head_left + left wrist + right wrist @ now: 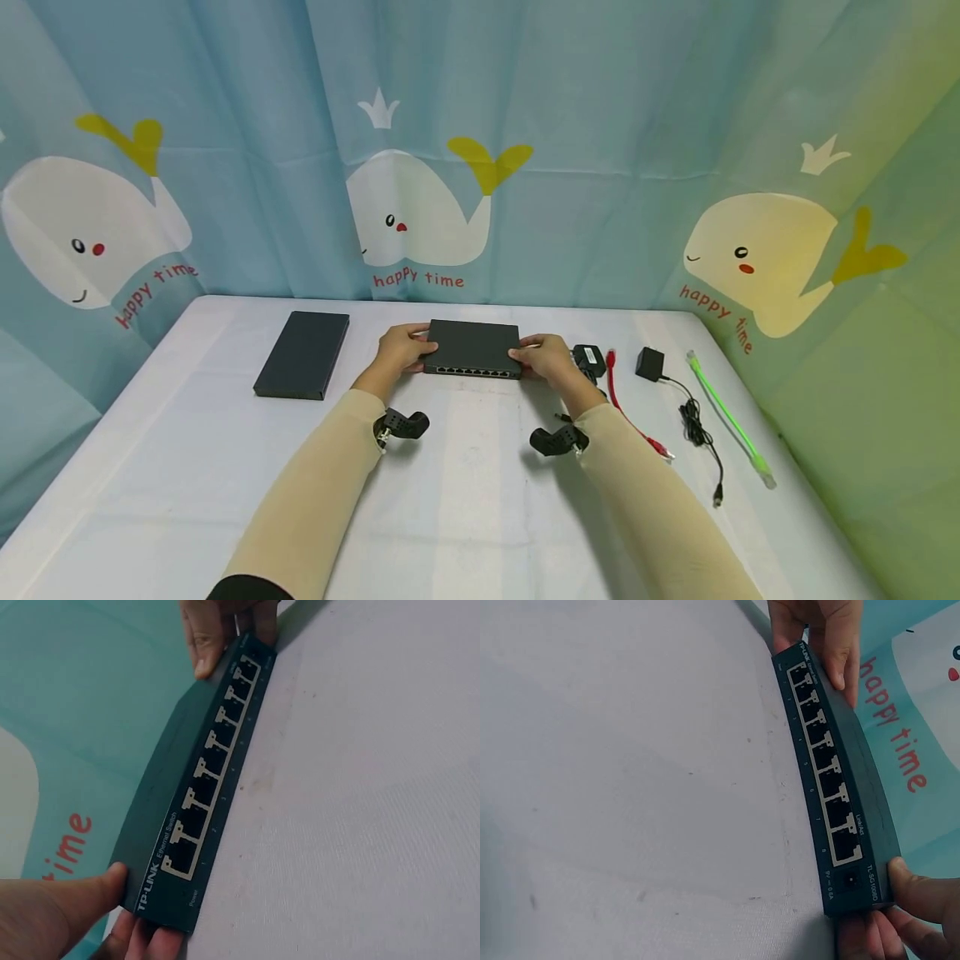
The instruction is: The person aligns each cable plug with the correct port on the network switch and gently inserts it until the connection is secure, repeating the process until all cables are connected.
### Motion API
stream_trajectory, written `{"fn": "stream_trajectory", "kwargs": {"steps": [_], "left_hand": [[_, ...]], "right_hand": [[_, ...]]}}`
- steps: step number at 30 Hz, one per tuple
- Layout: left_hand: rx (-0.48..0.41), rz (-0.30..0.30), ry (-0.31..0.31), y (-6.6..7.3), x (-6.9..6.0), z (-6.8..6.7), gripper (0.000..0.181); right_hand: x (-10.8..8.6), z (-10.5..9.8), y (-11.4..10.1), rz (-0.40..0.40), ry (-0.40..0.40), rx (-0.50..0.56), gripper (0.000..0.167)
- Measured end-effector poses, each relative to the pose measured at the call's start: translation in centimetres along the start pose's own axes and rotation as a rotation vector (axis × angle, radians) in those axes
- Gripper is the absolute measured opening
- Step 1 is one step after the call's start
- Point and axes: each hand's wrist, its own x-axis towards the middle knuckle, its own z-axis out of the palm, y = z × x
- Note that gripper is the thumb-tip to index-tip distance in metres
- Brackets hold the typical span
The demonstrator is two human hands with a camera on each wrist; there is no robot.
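Black all over, the network switch (472,348) sits at the far middle of the white table (480,500), its row of ports facing the near side. The left hand (397,348) pinches its left end and the right hand (546,358) pinches its right end, each with the thumb on the top edge and fingers curled beneath. Both grips are narrow, closed on the thin case; whether its underside touches the table cannot be told. The wrist views show the ports with nothing plugged in, TP-LINK printed at the left end and a round power socket at the right end.

To the left, well apart from the hands, a flat black box (302,355) lies at a slant. Just beside the right hand is a black adapter (590,358) with a pale label, partly hidden by the arm. A red cable (611,367) runs from beside it toward the near right, passing partly behind the sleeve. Farther right lie a second adapter (649,363), its cord (696,423) bundled midway, and a green cable (723,408) near the table's right edge. Behind everything hangs a blue-green curtain (600,83) printed with white whales.
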Motion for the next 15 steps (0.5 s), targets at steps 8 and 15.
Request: {"fn": "stream_trajectory", "kwargs": {"steps": [8,15], "left_hand": [[-0.051,-0.037,-0.006,0.07,0.17,0.24,0.055],[-0.042,-0.035,0.003,-0.14,0.0,0.37,0.054]], "right_hand": [[0.49,-0.15,0.07,0.011,-0.014,0.001,0.045],[0.2,-0.17,-0.06,-0.014,-0.005,-0.024,0.044]]}}
